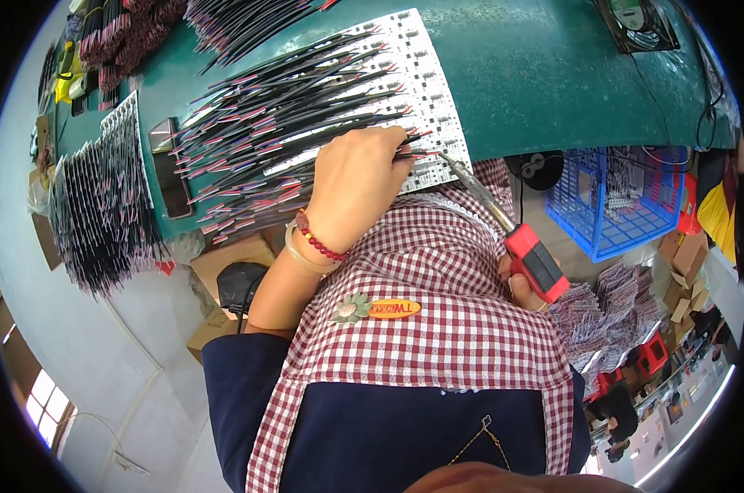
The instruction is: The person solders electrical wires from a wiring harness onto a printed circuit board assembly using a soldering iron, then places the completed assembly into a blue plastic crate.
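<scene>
My left hand (pixel 357 185) is closed in a pinch on a black-sleeved cable (pixel 405 154), whose bare red-tipped end meets the white circuit board panel (pixel 425 66). Rows of such cables (pixel 281 107) lie across the panel and trail off to the left. In my right hand (pixel 516 283), partly hidden behind the handle, is a soldering iron (pixel 536 263) with a red and black grip. Its metal tip reaches up to the panel's lower right edge, close to the cable end by my left fingers.
On the green table (pixel 536 74) a phone (pixel 172 177) lies beside another cable-covered panel (pixel 105 205) that overhangs the edge. Cable bundles (pixel 125 33) are heaped at the back left. A blue crate (pixel 610 205) stands at the right, with stacked wired boards (pixel 610 312) below it.
</scene>
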`<state>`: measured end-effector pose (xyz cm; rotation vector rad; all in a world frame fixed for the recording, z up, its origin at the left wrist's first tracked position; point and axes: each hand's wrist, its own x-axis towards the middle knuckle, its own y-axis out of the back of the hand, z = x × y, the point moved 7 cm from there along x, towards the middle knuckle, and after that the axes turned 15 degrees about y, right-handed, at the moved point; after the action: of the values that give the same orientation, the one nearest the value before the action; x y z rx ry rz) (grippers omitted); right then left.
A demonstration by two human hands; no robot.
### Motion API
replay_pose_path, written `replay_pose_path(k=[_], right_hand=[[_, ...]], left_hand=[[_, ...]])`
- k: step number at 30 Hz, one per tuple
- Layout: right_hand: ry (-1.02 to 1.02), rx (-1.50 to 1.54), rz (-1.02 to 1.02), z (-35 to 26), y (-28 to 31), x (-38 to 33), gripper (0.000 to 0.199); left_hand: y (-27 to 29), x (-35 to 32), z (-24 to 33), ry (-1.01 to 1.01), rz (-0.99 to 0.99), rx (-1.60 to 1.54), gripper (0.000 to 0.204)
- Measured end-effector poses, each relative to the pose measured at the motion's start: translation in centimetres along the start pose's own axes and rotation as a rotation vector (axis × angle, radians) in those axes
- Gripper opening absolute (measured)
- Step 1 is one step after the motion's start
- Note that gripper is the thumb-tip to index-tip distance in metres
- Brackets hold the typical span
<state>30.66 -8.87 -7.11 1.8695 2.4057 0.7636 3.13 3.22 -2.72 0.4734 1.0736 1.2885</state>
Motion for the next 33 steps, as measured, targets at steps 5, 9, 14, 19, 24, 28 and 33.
replay_pose_path(k=[5,9,14,19,24,28,33], right_hand=[[0.117,-0.066,-0.022,-0.5,-0.4,0.6,0.008],[0.022,0.016,-0.089,-0.5,-0.6,1.1,0.008],[0.054,-0.153,-0.05,-0.7,-0.9,0.9,0.01],[0.011,0.0,-0.043,-0.5,-1.0,0.8,0.026],[0.035,0.05,-0.055,-0.1,-0.4,-0.3,0.012],[-0.059,0.252,0.051,2.0,-0.2,-2.3,0.031],[-0.273,0.506,0.262,0.5,-1.8,1.5,0.076]], left_hand=[[0.2,-0.1,0.1,-0.015,0.016,-0.024,0.014],[0.3,-0.1,0.2,-0.043,0.021,-0.022,0.013],[0.2,0.0,0.2,-0.042,0.018,-0.022,0.014],[0.2,0.0,0.3,-0.034,0.028,0.006,0.015],[0.1,0.0,0.2,-0.033,0.021,0.013,0.015],[0.1,0.1,0.3,-0.017,0.001,0.02,0.015],[-0.2,-0.4,0.2,-0.063,0.066,0.045,0.016]])
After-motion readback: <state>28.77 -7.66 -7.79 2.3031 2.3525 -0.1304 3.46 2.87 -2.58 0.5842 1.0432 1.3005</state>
